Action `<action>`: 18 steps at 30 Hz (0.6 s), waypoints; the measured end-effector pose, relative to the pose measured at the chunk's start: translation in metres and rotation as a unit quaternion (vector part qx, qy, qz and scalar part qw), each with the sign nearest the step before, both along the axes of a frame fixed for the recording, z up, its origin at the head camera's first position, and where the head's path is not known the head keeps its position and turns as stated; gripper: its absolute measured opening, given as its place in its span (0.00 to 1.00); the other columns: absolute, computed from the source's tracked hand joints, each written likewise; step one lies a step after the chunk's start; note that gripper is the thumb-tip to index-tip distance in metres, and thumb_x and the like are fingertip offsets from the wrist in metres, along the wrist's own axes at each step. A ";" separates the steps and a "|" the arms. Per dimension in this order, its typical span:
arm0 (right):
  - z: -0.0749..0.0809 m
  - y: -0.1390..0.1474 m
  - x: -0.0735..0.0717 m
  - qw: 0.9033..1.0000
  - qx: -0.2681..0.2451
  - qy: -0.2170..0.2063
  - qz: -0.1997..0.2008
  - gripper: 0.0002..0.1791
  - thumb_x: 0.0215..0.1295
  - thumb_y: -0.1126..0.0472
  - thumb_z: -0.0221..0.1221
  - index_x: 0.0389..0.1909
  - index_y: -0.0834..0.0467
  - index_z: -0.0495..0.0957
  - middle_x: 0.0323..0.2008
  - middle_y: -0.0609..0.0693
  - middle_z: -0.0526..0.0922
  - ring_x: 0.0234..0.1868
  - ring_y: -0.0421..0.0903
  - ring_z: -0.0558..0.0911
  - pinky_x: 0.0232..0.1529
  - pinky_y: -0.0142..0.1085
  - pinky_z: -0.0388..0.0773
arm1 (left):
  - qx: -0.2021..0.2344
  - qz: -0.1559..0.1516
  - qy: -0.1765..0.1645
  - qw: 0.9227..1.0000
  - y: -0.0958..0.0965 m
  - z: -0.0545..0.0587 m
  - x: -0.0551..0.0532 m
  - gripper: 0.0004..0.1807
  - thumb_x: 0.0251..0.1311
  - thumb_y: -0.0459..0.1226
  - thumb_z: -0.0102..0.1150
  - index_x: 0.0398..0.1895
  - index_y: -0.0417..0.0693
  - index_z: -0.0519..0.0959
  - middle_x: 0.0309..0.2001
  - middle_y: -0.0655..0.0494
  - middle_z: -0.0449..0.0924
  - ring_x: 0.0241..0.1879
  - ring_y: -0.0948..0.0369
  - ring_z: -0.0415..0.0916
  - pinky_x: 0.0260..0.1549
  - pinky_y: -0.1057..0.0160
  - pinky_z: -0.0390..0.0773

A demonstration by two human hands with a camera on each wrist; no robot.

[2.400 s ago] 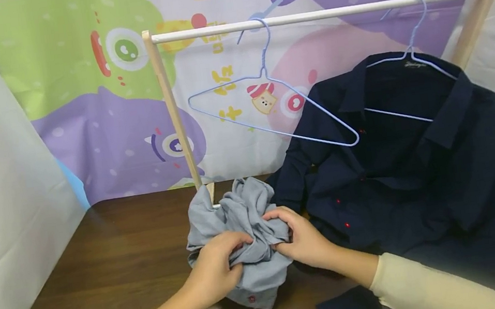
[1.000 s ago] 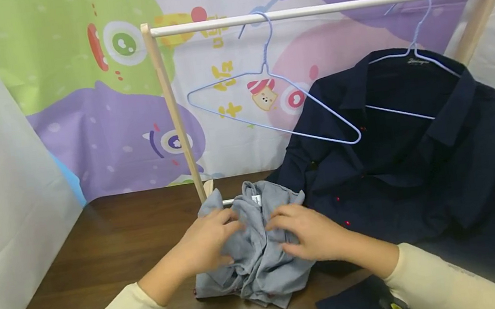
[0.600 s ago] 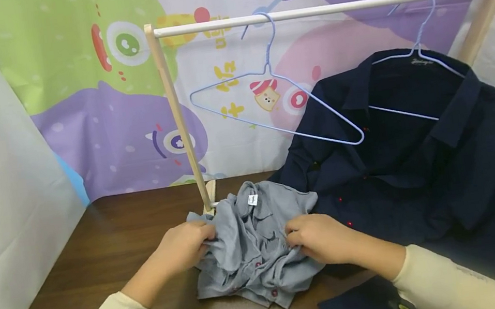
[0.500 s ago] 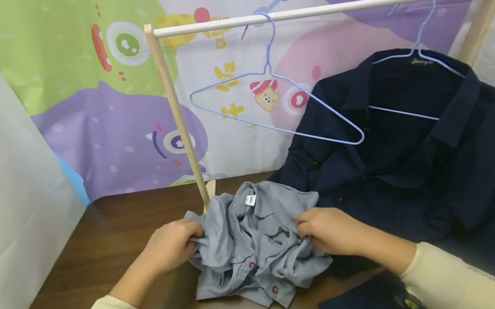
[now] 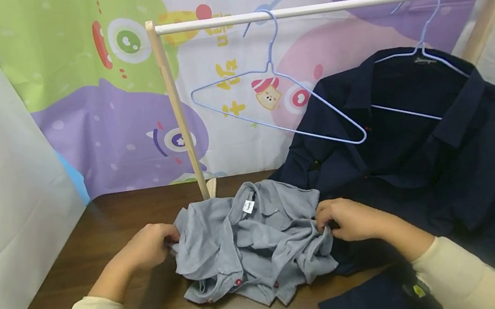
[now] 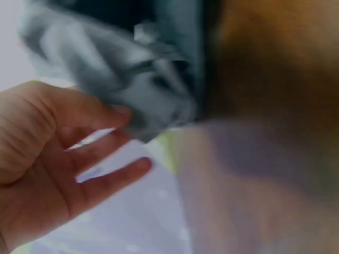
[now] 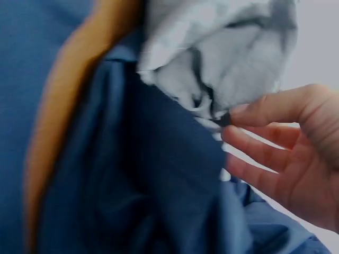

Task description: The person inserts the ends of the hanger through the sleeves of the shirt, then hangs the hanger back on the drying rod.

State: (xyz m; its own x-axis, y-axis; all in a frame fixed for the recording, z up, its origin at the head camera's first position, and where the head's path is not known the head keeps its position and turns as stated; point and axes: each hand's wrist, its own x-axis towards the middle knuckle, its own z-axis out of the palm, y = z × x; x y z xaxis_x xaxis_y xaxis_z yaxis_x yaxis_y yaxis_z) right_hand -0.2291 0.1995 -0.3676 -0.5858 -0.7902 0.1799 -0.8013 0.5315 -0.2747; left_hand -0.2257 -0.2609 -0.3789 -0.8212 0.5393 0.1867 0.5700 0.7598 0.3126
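A rumpled grey shirt [image 5: 259, 247] with red buttons and a white neck label lies spread on the brown table, collar toward the rack. My left hand [image 5: 149, 244] pinches its left edge. In the left wrist view the thumb presses the grey cloth [image 6: 153, 100] against the fingers. My right hand [image 5: 352, 218] pinches the opposite edge, and in the right wrist view thumb and fingertips meet at the grey fabric [image 7: 233, 58]. Behind the shirt, a bare light-blue hanger [image 5: 276, 104] hangs from the rack's white rail [image 5: 327, 7].
A navy shirt [image 5: 403, 196] hangs on a second blue hanger [image 5: 422, 42] at the right, its lower part draped over the table. A dark cloth piece [image 5: 361, 301] lies at the front right, near my right sleeve. The rack's wooden post [image 5: 177, 111] stands behind the grey shirt.
The grey shirt has gone from a gathered bundle to a wider spread. My hands let go of the bunched cloth, took hold of opposite edges and moved apart.
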 end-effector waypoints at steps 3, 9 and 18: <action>0.016 -0.005 -0.005 0.999 -0.022 -0.044 0.016 0.20 0.45 0.82 0.58 0.32 0.56 0.83 0.38 0.45 0.79 0.37 0.46 0.77 0.37 0.39 0.78 | 0.008 0.018 0.018 1.000 0.007 0.022 0.007 0.18 0.39 0.18 0.54 0.31 0.44 0.82 0.31 0.57 0.80 0.32 0.59 0.76 0.33 0.54 0.78; 0.059 -0.039 -0.019 0.999 0.028 -0.032 0.001 0.13 0.55 0.76 0.59 0.39 0.61 0.82 0.39 0.50 0.81 0.40 0.51 0.82 0.41 0.41 0.80 | 0.070 0.057 0.092 0.992 0.055 0.064 0.027 0.09 0.47 0.25 0.62 0.34 0.40 0.81 0.31 0.52 0.79 0.30 0.59 0.79 0.31 0.56 0.79; 0.085 -0.109 -0.047 0.975 0.215 -0.045 -0.022 0.11 0.59 0.68 0.63 0.44 0.63 0.82 0.43 0.54 0.83 0.45 0.51 0.81 0.48 0.41 0.78 | -0.024 0.058 -0.025 0.998 0.118 0.063 0.016 0.12 0.53 0.33 0.69 0.40 0.40 0.82 0.33 0.52 0.81 0.30 0.59 0.78 0.31 0.58 0.79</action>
